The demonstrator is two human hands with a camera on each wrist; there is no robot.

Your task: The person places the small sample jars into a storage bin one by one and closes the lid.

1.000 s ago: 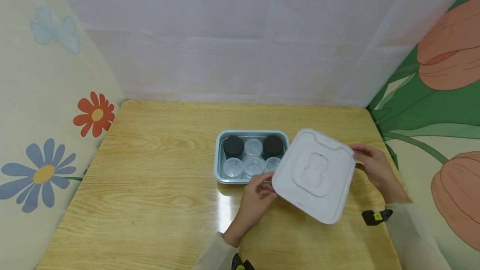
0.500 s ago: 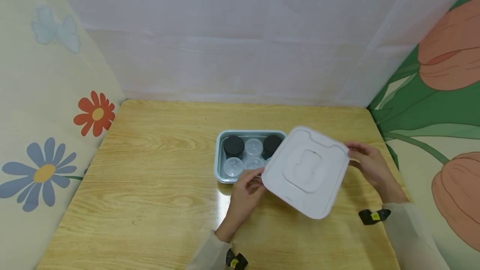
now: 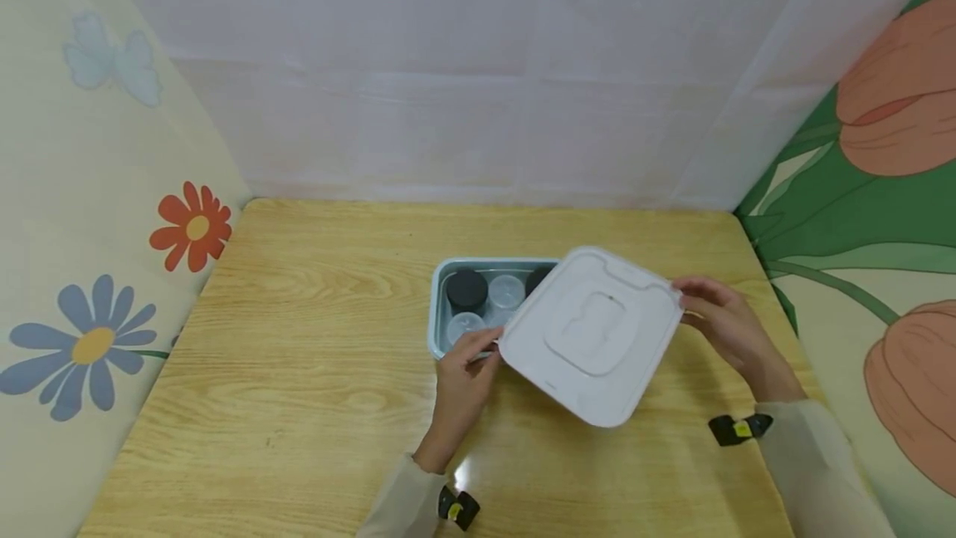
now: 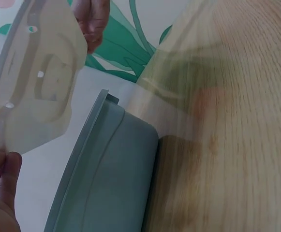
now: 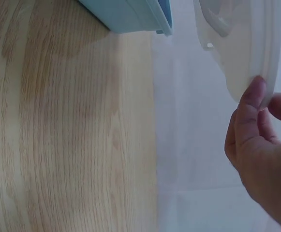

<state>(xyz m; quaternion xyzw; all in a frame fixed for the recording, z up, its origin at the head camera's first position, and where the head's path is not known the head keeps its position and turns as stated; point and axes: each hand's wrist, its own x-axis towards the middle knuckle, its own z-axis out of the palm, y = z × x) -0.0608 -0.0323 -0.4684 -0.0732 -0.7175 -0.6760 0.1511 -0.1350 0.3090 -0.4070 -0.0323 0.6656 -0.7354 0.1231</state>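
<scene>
A white plastic lid, square with rounded corners, is held tilted in the air between both hands. My left hand pinches its left corner between thumb and fingers. At the upper right corner, my right hand pinches it the same way. Beneath and to the left stands a light blue plastic box, its right part hidden by the lid. Inside are black-lidded jars and small clear cups. Both wrist views show a gap between the lid and the box.
The wood-grain table stretches around the box. A white cloth hangs behind its far edge. Flower-patterned panels flank it at the left and right.
Both hands have carried the lid leftward and slightly away from me, so it now covers more of the box's right side in the head view. The box has stayed put.
</scene>
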